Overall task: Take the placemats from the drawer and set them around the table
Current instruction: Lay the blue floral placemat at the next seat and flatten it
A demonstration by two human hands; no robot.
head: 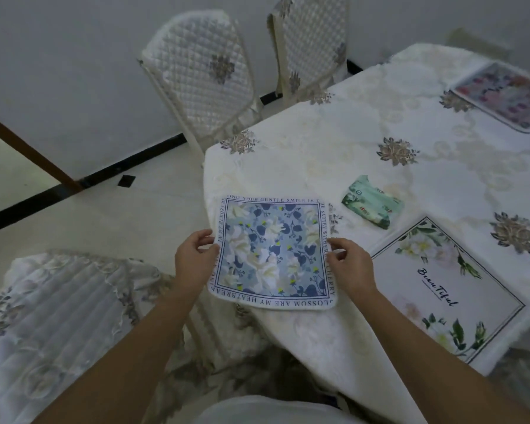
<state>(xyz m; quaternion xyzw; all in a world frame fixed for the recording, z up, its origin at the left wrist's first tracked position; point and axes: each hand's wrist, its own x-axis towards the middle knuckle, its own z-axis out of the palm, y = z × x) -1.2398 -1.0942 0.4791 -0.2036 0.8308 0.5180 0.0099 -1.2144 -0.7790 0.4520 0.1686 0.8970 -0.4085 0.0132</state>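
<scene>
A square blue floral placemat (273,252) with a lettered border lies at the near left corner of the table (364,154), its near edge hanging slightly past the table edge. My left hand (195,255) pinches its left edge and my right hand (349,264) pinches its right edge. To the right lies a white placemat (447,286) with green leaves and the word "Beautiful". A third placemat (502,96), pink and floral, lies at the far right of the table.
A green tissue pack (372,203) sits on the cream flowered tablecloth between the mats. Two quilted chairs (202,71) stand against the wall beyond the table. Another covered chair (58,307) is at my near left.
</scene>
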